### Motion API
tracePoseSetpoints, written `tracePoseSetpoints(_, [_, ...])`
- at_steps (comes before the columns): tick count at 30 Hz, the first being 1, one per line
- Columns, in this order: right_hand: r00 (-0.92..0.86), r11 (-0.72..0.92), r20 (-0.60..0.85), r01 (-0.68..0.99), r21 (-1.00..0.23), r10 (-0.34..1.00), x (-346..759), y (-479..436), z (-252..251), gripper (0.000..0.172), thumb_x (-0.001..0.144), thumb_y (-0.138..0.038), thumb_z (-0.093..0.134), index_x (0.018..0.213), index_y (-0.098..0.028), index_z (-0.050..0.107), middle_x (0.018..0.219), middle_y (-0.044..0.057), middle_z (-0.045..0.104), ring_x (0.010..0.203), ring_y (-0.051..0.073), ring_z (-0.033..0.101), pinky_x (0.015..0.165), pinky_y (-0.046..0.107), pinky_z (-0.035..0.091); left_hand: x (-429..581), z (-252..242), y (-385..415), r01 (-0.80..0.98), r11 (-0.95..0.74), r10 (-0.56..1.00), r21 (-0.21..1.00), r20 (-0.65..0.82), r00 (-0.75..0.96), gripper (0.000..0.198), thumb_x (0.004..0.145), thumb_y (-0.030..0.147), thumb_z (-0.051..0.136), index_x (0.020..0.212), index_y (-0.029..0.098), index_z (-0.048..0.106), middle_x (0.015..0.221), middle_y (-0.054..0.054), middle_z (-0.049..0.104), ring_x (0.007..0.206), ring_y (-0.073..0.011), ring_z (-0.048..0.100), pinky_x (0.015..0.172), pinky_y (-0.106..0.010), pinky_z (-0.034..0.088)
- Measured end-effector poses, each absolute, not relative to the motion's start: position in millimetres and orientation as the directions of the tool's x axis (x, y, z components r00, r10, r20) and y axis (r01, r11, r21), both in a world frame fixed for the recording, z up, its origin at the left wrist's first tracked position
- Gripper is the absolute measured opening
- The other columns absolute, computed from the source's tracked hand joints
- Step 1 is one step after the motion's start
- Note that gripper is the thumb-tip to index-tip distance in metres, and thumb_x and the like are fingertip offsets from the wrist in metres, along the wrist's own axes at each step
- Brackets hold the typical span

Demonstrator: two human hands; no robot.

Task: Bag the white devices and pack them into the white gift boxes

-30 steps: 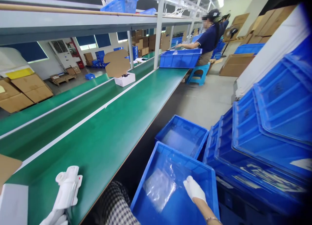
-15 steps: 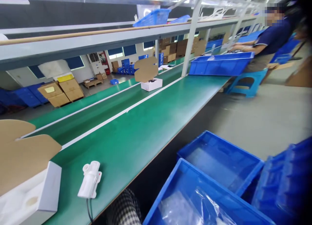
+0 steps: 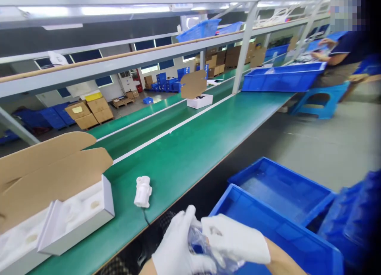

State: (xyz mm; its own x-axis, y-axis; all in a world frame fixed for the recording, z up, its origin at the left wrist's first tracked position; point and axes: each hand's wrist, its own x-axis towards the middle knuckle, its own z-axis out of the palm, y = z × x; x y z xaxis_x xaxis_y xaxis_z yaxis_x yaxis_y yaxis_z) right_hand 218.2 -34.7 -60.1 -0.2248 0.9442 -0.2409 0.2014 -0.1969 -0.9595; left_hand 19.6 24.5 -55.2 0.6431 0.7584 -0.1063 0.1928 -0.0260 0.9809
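Observation:
Both hands wear white gloves and meet low in the view, at the near edge of a blue crate [image 3: 297, 243]. My left hand [image 3: 178, 243] is closed on a clear plastic bag [image 3: 198, 240]. From the right, my right hand [image 3: 233, 237] grips the same bag; what is inside it cannot be made out. A white plastic device [image 3: 143, 191] with a dark cable lies on the green bench [image 3: 190, 148], left of and beyond my hands. Further left stand open white boxes [image 3: 80, 223] with brown lids raised and white padding inside.
Another blue crate [image 3: 282, 187] and stacked crates [image 3: 348, 215] stand at right. An open white box [image 3: 199, 102] sits further along. Beyond a long blue bin [image 3: 282, 77], a person [image 3: 342, 52] sits on a blue stool [image 3: 323, 100].
Both hands have come into view, holding the clear bag that lay in the near crate. The view has shifted left, showing more open boxes. The seated person's hands have risen.

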Motion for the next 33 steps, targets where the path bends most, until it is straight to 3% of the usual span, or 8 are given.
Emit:
tracePoseSetpoints(2, [-0.257, -0.114, -0.137, 0.103, -0.988, 0.957, 199.9, -17.2, -42.1, 0.046, 0.084, -0.064, 0.053, 0.071, -0.02, 0.053, 0.049, -0.001, 0.059, 0.039, 0.008, 0.039, 0.044, 0.022, 0.032, 5.3, -51.4, 32.6, 0.247, -0.05, 0.761, 0.968, -0.124, 0.637, 0.02, 0.074, 0.037, 0.077, 0.082, 0.019, 0.07, 0.079, -0.003, 0.067, 0.079, -0.0203, 0.059, 0.076, -0.031, 0.045])
tracePoseSetpoints(8, [-0.169, 0.056, 0.043, 0.07, -0.996, 0.985, 150.5, 11.5, -44.1, 0.089, 0.068, -0.093, 0.047, 0.109, -0.017, 0.065, 0.093, 0.009, 0.066, 0.068, 0.016, 0.052, 0.067, 0.032, 0.044, -57.7, -48.0, 34.6, 0.289, 0.049, 0.928, 0.956, -0.151, 0.342, 0.031, 0.078, 0.04, 0.062, 0.063, 0.021, 0.043, 0.062, 0.005, 0.043, 0.064, -0.0129, 0.039, 0.061, -0.026, 0.029])
tracePoseSetpoints(11, [-0.258, 0.077, 0.026, 0.191, -0.979, 0.966, 126.1, 12.0, -41.5, 0.078, 0.071, -0.085, 0.056, 0.106, -0.017, 0.07, 0.1, 0.01, 0.066, 0.09, 0.024, 0.057, 0.082, 0.036, 0.045, -80.5, -47.7, 32.2, 0.288, 0.069, 0.942, 0.955, -0.158, 0.297, 0.034, 0.077, 0.041, 0.061, 0.06, 0.022, 0.039, 0.06, 0.005, 0.039, 0.062, -0.0129, 0.037, 0.059, -0.026, 0.028])
tracePoseSetpoints(15, [-0.276, 0.028, -0.048, 0.267, -0.963, 0.96, 101.1, 15.2, -32.6, 0.049, 0.081, -0.067, 0.062, 0.077, -0.018, 0.062, 0.075, 0.001, 0.058, 0.071, 0.016, 0.048, 0.066, 0.028, 0.037, -106.2, -46.2, 28.8, 0.265, 0.05, 0.963, 0.963, -0.116, 0.242, 0.023, 0.08, 0.039, 0.066, 0.07, 0.02, 0.056, 0.07, 0.0, 0.055, 0.072, -0.0185, 0.051, 0.067, -0.028, 0.038])
tracePoseSetpoints(19, [-0.14, -0.041, -0.062, 0.15, -0.988, 0.988, 72.0, 17.1, -32.5, 0.049, 0.077, -0.066, 0.066, 0.071, -0.021, 0.046, 0.067, -0.005, 0.044, 0.064, 0.012, 0.037, 0.06, 0.026, 0.032, -122.6, -52.4, 8.9, 0.221, -0.209, 0.926, 0.953, 0.266, -0.269, 0.047, 0.068, 0.03, 0.084, 0.11, 0.023, 0.065, 0.119, -0.009, 0.061, 0.112, -0.0259, 0.052, 0.097, -0.031, 0.04])
tracePoseSetpoints(23, [-0.023, -0.063, -0.068, 0.164, -0.985, 0.997, 31.7, 10.7, -50.7, 0.048, 0.078, -0.063, 0.065, 0.068, -0.023, 0.041, 0.063, -0.006, 0.043, 0.063, 0.012, 0.038, 0.058, 0.026, 0.034, -113.8, -66.3, -10.9, -0.047, -0.069, 0.997, 0.997, 0.068, -0.023, 0.039, 0.073, 0.035, 0.081, 0.105, 0.021, 0.062, 0.084, -0.004, 0.064, 0.072, -0.0174, 0.055, 0.071, -0.027, 0.045])
tracePoseSetpoints(27, [-0.062, -0.085, -0.094, 0.142, -0.986, 0.994, 12.1, 7.6, -66.6, 0.046, 0.077, -0.056, 0.069, 0.065, -0.022, 0.041, 0.059, -0.006, 0.045, 0.059, 0.011, 0.039, 0.056, 0.026, 0.031, -114.0, -65.5, -0.7, -0.279, 0.231, 0.959, 0.932, -0.169, 0.228, 0.043, 0.064, 0.042, 0.088, 0.081, 0.019, 0.056, 0.081, -0.003, 0.066, 0.075, -0.0178, 0.061, 0.074, -0.028, 0.048])
tracePoseSetpoints(33, [-0.258, -0.034, -0.088, 0.208, -0.978, 0.962, 42.5, 33.8, -57.0, 0.044, 0.083, -0.058, 0.063, 0.067, -0.022, 0.043, 0.055, -0.006, 0.048, 0.054, 0.01, 0.042, 0.055, 0.025, 0.034, -166.6, -44.3, 27.6, 0.104, 0.058, 0.992, 0.993, -0.045, -0.121, 0.031, 0.083, 0.043, 0.069, 0.071, 0.022, 0.051, 0.061, 0.004, 0.057, 0.058, -0.0137, 0.051, 0.065, -0.025, 0.043])
